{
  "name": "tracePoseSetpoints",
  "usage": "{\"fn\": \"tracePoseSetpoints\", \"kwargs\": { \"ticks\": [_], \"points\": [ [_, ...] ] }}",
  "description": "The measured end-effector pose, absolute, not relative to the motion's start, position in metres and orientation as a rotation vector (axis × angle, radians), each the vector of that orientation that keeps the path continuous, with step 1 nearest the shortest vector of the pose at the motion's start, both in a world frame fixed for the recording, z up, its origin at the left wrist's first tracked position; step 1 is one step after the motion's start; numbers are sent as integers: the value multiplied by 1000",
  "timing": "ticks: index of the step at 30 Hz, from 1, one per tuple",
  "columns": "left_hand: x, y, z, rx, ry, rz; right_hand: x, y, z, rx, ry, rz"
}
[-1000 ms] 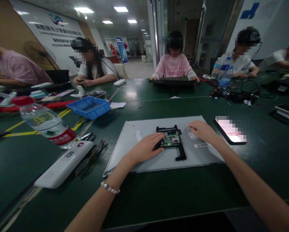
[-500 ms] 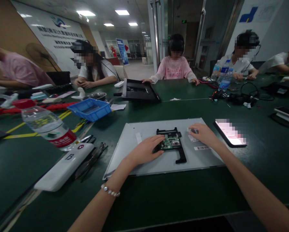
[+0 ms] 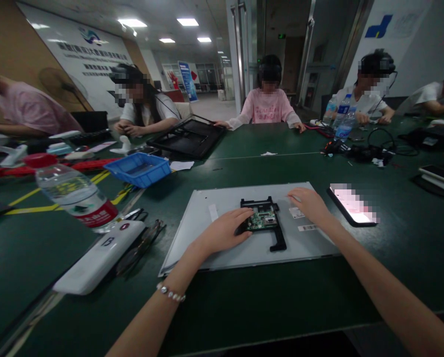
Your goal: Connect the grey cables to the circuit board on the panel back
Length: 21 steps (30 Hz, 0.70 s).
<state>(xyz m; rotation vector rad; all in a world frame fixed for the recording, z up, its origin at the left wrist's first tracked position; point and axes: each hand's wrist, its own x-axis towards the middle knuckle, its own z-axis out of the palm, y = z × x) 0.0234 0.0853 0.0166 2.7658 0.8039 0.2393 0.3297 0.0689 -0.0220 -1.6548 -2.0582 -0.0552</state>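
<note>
A flat silver-white panel (image 3: 188,223) lies on the table in front of me. On its middle sits a black bracket (image 3: 279,240) with a green circuit board (image 3: 261,219) in it. My left hand (image 3: 224,230) rests at the left side of the bracket, fingers stretched over its edge and thumb apart. My right hand (image 3: 311,206) lies low over the panel's right part, fingers extended, next to a white label (image 3: 297,212). Nothing shows in its grasp. The fingers of the left hand partly cover the bracket's left side.
Left of the panel are a white power bank (image 3: 99,258), eyeglasses (image 3: 140,248), a water bottle (image 3: 77,193) and a blue tray (image 3: 138,168). A lit phone (image 3: 352,206) lies to the right. Across the table, a person in pink touches a black frame (image 3: 188,136); other people sit around.
My right hand's fingers have flattened and drawn together; the left hand stays put. Across the table, the black frame has shifted left and tipped lower.
</note>
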Motion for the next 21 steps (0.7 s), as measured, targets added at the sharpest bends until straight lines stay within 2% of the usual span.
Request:
{"fn": "tracePoseSetpoints", "kwargs": {
  "ticks": [10,21],
  "points": [
    [24,86,14,2776,767,276,250,108,8,-1518,-2321,-98],
    [23,86,11,2788,752,289,238,121,-10,-1465,-2373,94]
  ]
}}
